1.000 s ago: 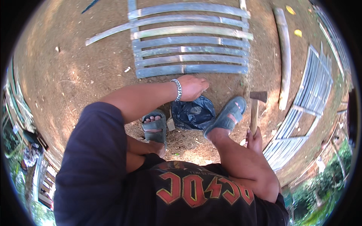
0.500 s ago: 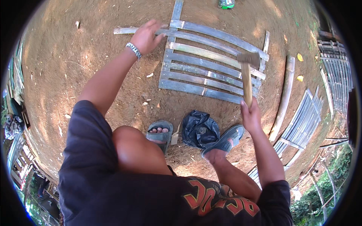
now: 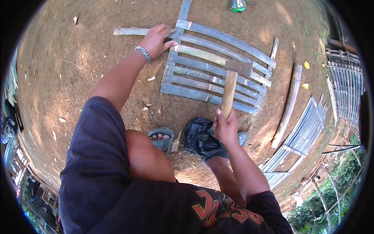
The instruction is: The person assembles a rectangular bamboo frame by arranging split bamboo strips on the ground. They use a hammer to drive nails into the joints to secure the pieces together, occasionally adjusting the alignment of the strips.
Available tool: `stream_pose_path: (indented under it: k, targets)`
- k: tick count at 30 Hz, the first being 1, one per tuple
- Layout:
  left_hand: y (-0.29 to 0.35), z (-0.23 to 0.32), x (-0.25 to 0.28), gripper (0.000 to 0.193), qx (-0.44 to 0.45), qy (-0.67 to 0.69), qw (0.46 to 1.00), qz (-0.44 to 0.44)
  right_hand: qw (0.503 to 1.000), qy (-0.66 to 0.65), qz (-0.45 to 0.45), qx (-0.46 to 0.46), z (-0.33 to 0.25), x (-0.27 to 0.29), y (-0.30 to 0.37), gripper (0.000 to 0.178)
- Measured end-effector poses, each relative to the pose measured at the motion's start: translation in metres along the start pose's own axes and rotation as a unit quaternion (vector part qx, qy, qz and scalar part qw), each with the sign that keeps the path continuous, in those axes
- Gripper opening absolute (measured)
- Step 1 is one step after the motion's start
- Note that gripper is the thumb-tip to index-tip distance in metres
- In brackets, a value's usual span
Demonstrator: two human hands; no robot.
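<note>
My right hand (image 3: 226, 126) is closed round the wooden handle of a hammer (image 3: 230, 87). Its broad, dull brown head hangs above a flat panel of split bamboo slats (image 3: 194, 82) lying on the dirt. At the panel's left side, my left hand (image 3: 155, 40) spans one bamboo slat (image 3: 130, 31), fingers on its far edge and thumb on its near edge. This slat sticks out leftward past the others. Beneath the slats' left ends runs a crosspiece (image 3: 184, 11), and another crosspiece (image 3: 274, 48) lies under the right ends.
A crumpled black plastic bag (image 3: 196, 136) lies between my sandalled feet. To the right are a bamboo pole (image 3: 289, 103), a bundled slat panel (image 3: 298, 136) and a further slatted panel (image 3: 344, 84). A green and black object (image 3: 237, 5) sits at the far edge.
My right hand has brought the hammer leftward, over the middle of the panel. My left hand has shifted slightly right and settled on the protruding slat.
</note>
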State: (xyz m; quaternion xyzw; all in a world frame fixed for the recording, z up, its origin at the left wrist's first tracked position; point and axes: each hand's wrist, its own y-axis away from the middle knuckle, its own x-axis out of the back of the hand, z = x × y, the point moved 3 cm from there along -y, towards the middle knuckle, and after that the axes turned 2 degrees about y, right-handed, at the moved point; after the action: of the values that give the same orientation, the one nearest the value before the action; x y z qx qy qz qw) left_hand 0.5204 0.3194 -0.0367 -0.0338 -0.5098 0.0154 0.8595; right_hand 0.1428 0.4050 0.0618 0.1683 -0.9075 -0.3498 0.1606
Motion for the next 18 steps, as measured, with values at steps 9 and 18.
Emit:
stream_pose_path:
  k: [9,18]
  targets:
    - [0.002,0.000,0.002,0.042,0.046,0.118,0.991,0.047,0.999,0.033,0.032,-0.001,0.001,-0.003,-0.010,0.020]
    - [-0.005,-0.008,0.007,0.028,0.117,0.153,0.976,0.102,0.930,0.338,0.041,0.140,-0.053,-0.051,-0.076,0.030]
